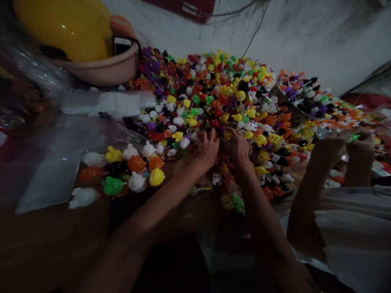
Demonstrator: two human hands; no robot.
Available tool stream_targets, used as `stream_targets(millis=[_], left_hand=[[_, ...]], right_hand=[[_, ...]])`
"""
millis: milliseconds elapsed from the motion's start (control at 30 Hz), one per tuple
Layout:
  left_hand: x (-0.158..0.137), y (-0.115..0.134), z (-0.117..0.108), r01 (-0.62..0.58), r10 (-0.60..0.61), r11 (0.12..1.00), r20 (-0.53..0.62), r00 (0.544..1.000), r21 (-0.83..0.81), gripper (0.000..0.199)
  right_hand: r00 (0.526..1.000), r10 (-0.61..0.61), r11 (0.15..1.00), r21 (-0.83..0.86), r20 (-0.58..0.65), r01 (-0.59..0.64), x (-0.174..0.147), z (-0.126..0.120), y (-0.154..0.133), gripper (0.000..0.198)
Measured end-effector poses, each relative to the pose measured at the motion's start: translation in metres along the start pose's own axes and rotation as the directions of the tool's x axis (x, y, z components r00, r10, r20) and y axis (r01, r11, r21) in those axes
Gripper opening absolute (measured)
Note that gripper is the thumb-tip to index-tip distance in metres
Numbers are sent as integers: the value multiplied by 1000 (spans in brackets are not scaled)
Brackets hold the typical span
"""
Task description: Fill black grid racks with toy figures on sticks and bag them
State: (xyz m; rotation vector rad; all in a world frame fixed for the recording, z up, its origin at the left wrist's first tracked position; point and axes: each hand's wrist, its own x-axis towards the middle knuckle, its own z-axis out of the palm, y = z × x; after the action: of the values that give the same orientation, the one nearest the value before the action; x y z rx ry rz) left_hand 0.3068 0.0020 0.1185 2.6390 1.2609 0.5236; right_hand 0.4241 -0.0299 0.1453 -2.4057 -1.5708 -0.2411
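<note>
A large heap of small colourful plastic toy figures [195,112], some with animal-like heads, spreads before me. My left hand [207,149] reaches into its near edge, fingers apart and pointing down among red and dark pieces. Just right of it, my right hand [238,148] has its fingers curled in beside a small yellow figure [227,134]; what its fingertips hold is hidden. Below the hands lie a white figure with dark spots [216,178] and a green figure [237,202]. Several figures, including a yellow one [157,177], lie grouped in rows on the left.
Clear plastic bags [50,179] lie at the left. Behind them stands a pink basin [100,70] with a big yellow object [65,28] and a phone [122,45]. A tilted container [279,92] holds more figures. At right, a co-worker's hands [331,148] hold something green.
</note>
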Motion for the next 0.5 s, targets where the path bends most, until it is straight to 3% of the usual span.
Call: stream_targets(millis=[167,267,367,400,500], left_hand=[[9,-20,-3,102,-104,984,-7,995,-148,55],[15,-26,-12,152,-153,961,16,988,-232,64],[20,-23,-16,240,-225,948,93,970,-211,70],[20,-21,-17,248,-231,949,105,967,-192,71],[14,-17,-16,234,-231,959,38,972,-159,61]], right_hand=[[986,23,972,236,-165,17,-2,-13,0,38],[932,90,922,382,-351,55,-29,-20,-4,36],[851,100,925,364,-516,112,-89,-32,-13,34],[837,53,930,332,-544,157,-114,-38,-17,32],[920,-35,947,282,-390,156,-190,-56,-22,30]])
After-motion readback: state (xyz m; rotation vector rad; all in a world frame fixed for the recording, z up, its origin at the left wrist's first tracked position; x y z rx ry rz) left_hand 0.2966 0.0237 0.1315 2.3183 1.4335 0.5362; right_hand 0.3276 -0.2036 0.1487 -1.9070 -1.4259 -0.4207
